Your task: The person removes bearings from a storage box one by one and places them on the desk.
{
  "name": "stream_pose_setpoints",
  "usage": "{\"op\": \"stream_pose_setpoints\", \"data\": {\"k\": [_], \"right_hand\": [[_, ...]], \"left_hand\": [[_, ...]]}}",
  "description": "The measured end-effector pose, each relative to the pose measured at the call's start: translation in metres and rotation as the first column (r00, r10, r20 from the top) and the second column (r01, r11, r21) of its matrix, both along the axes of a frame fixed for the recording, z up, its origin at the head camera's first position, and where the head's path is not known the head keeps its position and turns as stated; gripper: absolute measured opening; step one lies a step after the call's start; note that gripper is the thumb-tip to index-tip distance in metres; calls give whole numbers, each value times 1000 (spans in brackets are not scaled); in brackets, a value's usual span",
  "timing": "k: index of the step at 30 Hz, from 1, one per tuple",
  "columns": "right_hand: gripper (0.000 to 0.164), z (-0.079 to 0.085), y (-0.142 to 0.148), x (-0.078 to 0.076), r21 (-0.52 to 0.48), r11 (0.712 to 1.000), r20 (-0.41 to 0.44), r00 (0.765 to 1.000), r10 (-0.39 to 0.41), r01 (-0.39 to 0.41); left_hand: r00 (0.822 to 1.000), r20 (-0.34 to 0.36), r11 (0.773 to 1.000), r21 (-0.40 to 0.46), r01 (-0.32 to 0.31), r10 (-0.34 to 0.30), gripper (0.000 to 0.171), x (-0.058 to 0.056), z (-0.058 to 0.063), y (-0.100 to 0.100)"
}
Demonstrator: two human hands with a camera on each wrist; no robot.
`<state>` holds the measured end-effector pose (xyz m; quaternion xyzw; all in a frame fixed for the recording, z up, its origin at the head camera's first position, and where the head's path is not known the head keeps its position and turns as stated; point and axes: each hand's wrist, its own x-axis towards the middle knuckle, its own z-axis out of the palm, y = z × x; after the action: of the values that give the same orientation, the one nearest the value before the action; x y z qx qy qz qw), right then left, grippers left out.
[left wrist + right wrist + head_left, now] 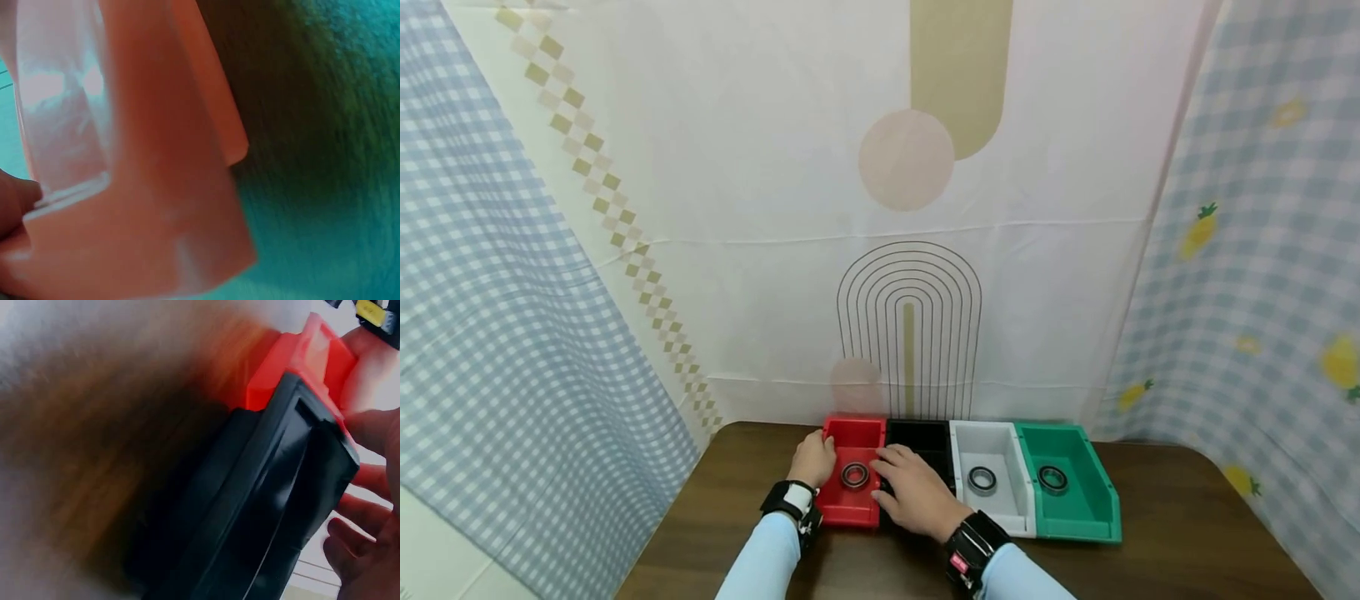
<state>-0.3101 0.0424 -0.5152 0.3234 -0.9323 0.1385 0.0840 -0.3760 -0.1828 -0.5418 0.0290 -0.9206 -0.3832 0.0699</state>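
A red bin (850, 515) stands at the left end of a row of bins, with a metal ring like a ball bearing (854, 476) inside. My left hand (814, 460) grips its left wall; a fingertip (15, 200) shows at the rim in the left wrist view. Over the neighbouring black bin (925, 435) lies my right hand (917, 496), fingers spread and tips touching the red bin's right rim. Part of the black bin is covered by this hand. In the right wrist view, the right fingers (369, 481) rest near where the red and black rims meet.
A white bin (1018, 521) and a green bin (1078, 530) continue the row to the right. Each has a similar ring, one in the white bin (982, 481) and one in the green (1052, 479). The wooden table (1180, 533) meets a hanging cloth (775, 317) behind.
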Motion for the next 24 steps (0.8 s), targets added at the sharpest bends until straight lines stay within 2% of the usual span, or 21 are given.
{"op": "stream_pose_setpoints", "data": {"k": [5, 11, 13, 17, 21, 24], "right_hand": [[39, -2, -14, -14, 32, 999, -59, 998, 18, -16], [23, -5, -36, -25, 128, 988, -122, 988, 99, -83], [20, -6, -43, -26, 177, 982, -145, 985, 99, -73], [25, -6, -54, -26, 281, 960, -155, 985, 69, -23], [32, -4, -64, -25, 353, 935, -155, 988, 21, 35], [26, -5, -72, -27, 366, 928, -154, 988, -12, 68]], "left_hand": [[1000, -12, 999, -51, -11, 10, 22, 4, 7, 5], [1000, 13, 999, -52, -4, 5, 24, 5, 4, 2], [1000, 17, 999, -43, -1, 2, 24, 4, 1, 0], [1000, 2, 1000, 2, 11, -11, 25, 0, -3, -2], [999, -23, 1000, 4, 24, -24, 27, -25, -35, -12], [999, -29, 999, -25, 23, -24, 28, -49, -65, -24]]}}
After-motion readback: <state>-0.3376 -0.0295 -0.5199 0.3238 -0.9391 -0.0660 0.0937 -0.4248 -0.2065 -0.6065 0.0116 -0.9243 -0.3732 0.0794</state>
